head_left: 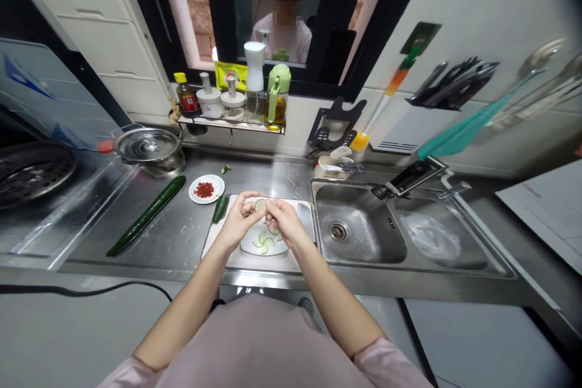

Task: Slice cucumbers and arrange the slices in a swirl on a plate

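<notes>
My left hand [240,216] and my right hand [282,218] meet above a white plate [248,247]. A thin, pale round cucumber slice [260,204] is pinched between them, with the fingers of both hands at its edge. Curved cucumber slices [262,242] lie in a pinwheel on the plate, and others beside them are partly hidden by my right hand. The plate rests on a cutting board [234,262]. A cut cucumber piece [220,209] sits at the board's left edge. On the right of the board lies a knife blade [305,218].
A long whole cucumber [148,215] lies to the left, near a small dish of red bits [195,195]. A steel pot [157,154] stands behind. On the right are a sink [364,242] and faucet [409,177]. A shelf of condiment bottles [231,124] hangs at the back.
</notes>
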`<act>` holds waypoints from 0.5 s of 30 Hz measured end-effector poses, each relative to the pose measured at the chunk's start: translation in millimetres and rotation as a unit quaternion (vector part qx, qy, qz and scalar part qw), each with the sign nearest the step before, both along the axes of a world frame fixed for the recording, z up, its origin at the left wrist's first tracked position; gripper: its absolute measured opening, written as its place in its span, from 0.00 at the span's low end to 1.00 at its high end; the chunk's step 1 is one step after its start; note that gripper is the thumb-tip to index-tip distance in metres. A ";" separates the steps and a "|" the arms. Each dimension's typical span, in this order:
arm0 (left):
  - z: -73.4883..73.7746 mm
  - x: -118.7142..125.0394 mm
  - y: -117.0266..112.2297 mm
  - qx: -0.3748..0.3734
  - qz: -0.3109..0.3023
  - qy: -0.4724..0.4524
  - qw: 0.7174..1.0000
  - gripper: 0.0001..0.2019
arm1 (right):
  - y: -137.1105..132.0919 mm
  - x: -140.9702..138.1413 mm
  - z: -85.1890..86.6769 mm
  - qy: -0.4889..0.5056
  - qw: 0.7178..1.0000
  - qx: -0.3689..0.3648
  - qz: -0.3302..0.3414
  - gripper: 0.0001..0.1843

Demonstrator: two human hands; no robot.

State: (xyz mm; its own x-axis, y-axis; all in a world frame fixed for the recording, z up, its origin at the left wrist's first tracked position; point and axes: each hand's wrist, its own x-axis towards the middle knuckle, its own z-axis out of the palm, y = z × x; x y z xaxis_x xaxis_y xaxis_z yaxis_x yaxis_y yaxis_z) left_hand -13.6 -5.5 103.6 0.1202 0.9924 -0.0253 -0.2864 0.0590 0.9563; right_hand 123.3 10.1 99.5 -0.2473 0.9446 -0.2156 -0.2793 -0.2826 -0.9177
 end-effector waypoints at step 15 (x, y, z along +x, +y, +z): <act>6.1 -10.3 2.2 0.027 -0.031 0.102 0.994 0.21 | 1.5 9.5 11.7 -0.124 0.987 0.098 0.019 0.16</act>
